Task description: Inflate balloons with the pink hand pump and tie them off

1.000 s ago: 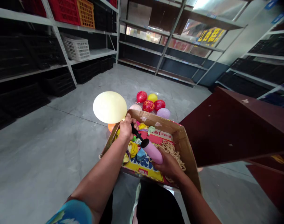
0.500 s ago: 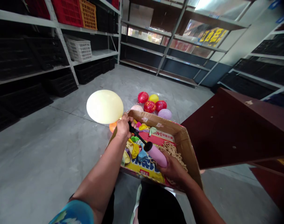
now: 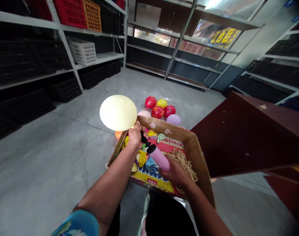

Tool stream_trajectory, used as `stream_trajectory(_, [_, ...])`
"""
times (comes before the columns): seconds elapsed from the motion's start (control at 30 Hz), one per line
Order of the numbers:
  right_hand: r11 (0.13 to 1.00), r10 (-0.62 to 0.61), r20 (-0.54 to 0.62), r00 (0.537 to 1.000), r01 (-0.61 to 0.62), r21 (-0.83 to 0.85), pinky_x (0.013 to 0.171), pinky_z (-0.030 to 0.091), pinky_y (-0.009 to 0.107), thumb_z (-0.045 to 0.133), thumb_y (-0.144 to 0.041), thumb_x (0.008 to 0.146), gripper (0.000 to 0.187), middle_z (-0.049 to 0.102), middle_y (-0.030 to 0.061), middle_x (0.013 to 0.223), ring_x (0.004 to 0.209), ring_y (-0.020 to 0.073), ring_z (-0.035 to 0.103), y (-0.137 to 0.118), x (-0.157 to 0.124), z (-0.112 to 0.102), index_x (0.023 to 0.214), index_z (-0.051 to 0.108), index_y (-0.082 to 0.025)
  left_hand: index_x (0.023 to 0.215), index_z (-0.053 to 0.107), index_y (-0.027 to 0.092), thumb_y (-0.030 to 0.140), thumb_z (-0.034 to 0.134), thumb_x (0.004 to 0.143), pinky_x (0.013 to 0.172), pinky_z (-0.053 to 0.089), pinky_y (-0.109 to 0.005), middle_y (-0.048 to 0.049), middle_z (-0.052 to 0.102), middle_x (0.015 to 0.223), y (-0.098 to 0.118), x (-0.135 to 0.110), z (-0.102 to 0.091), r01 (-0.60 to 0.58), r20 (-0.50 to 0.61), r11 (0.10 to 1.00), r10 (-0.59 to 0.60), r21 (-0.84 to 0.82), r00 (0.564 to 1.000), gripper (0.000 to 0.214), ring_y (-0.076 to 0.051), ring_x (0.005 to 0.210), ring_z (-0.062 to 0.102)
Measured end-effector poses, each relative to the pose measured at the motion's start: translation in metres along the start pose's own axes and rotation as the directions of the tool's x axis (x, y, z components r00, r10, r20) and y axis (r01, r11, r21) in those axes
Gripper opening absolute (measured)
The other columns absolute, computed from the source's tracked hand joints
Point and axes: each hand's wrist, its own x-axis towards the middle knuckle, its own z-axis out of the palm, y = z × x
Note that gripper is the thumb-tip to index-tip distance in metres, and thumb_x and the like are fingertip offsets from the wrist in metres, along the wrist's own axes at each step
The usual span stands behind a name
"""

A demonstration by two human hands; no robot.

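A hand pump with a pink barrel and a black end spans my two hands above a cardboard box. My right hand wraps round the barrel. My left hand is closed on the pump's black end, where the neck of a large pale yellow balloon meets it; the balloon is inflated and sticks out past the box's far left corner. Inside the box lie limp balloons, among them a yellow one and a blue one, and a heap of beige cord.
Inflated balloons lie on the floor beyond the box, including a red one and a lilac one. A dark red board structure stands close on the right. Metal shelves with crates, one a white basket, line the walls.
The pump's barrel and black end have come closer together, so the black rod between them barely shows. My left hand and the pale yellow balloon have shifted right.
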Motion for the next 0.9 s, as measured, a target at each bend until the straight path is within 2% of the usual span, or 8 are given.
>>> stream_trajectory(0.1, [1.0,0.021,-0.001,1.0,-0.021,0.022,0.056,0.038,0.023,0.065,-0.026,0.066,0.031,0.065,0.0028,0.082,0.065,0.0155,0.056,-0.013,0.008,0.003,0.096,0.055,-0.019,0.057,0.034,0.019,0.036,0.056,0.079,0.039,0.038,-0.02,0.0031,0.042,0.049,-0.001,-0.001,0.0,0.009,0.002,1.0,-0.009,0.004,1.0,0.036,-0.006,0.035,0.037])
stream_trajectory(0.2, [1.0,0.01,0.014,1.0,-0.01,0.017,0.059,0.039,0.024,0.065,-0.026,0.067,0.031,0.065,0.0016,0.081,0.066,0.0154,0.056,-0.013,0.006,0.0,0.095,0.055,-0.02,0.058,0.034,0.019,0.036,0.057,0.08,0.039,0.038,-0.021,0.0035,0.042,0.05,0.006,0.002,-0.003,0.024,0.004,1.0,-0.024,-0.007,1.0,0.035,-0.006,0.035,0.037])
stream_trajectory(0.3, [0.999,-0.022,0.044,0.999,0.021,0.031,0.064,0.041,0.025,0.063,-0.025,0.068,0.033,0.066,0.0017,0.085,0.071,0.0162,0.058,0.0,-0.004,-0.007,0.099,0.056,-0.02,0.059,0.033,0.019,0.034,0.053,0.081,0.037,0.036,-0.021,0.0034,0.042,0.05,0.017,0.006,-0.006,-0.011,0.001,1.0,0.011,-0.016,1.0,0.033,-0.007,0.035,0.037])
stream_trajectory(0.43, [1.0,-0.002,0.054,0.999,0.0,0.029,0.068,0.043,0.026,0.061,-0.022,0.067,0.033,0.067,0.0026,0.089,0.076,0.0176,0.059,0.026,-0.021,-0.016,0.1,0.059,-0.019,0.059,0.033,0.02,0.029,0.046,0.084,0.035,0.034,-0.022,0.0029,0.042,0.05,0.031,0.008,-0.008,-0.066,-0.028,0.998,0.066,-0.015,0.997,0.029,-0.008,0.034,0.036])
stream_trajectory(0.6, [0.999,0.037,0.079,0.996,-0.038,0.011,0.068,0.043,0.027,0.06,-0.021,0.066,0.036,0.068,0.0043,0.092,0.078,0.019,0.06,0.043,-0.034,-0.018,0.102,0.059,-0.019,0.059,0.032,0.02,0.029,0.047,0.083,0.035,0.033,-0.021,0.003,0.042,0.05,0.032,0.008,-0.009,-0.081,-0.045,0.996,0.08,-0.034,0.996,0.03,-0.007,0.034,0.036])
stream_trajectory(0.73, [1.0,0.021,0.077,0.997,-0.019,-0.02,0.066,0.041,0.026,0.062,-0.021,0.066,0.035,0.067,0.0036,0.09,0.075,0.0182,0.059,0.031,-0.026,-0.013,0.101,0.057,-0.019,0.059,0.033,0.02,0.032,0.05,0.082,0.034,0.033,-0.021,0.0029,0.042,0.051,0.024,0.01,-0.011,-0.076,-0.022,0.996,0.075,-0.039,0.997,0.031,-0.007,0.035,0.036])
stream_trajectory(0.9, [0.999,0.012,0.027,1.0,-0.011,-0.042,0.061,0.038,0.025,0.064,-0.025,0.067,0.036,0.067,0.0044,0.089,0.071,0.0171,0.058,-0.004,0.0,-0.003,0.101,0.056,-0.019,0.058,0.033,0.02,0.036,0.053,0.081,0.034,0.033,-0.021,0.0029,0.042,0.051,0.015,0.011,-0.011,-0.046,0.0,0.999,0.046,-0.014,0.999,0.035,-0.006,0.034,0.036])
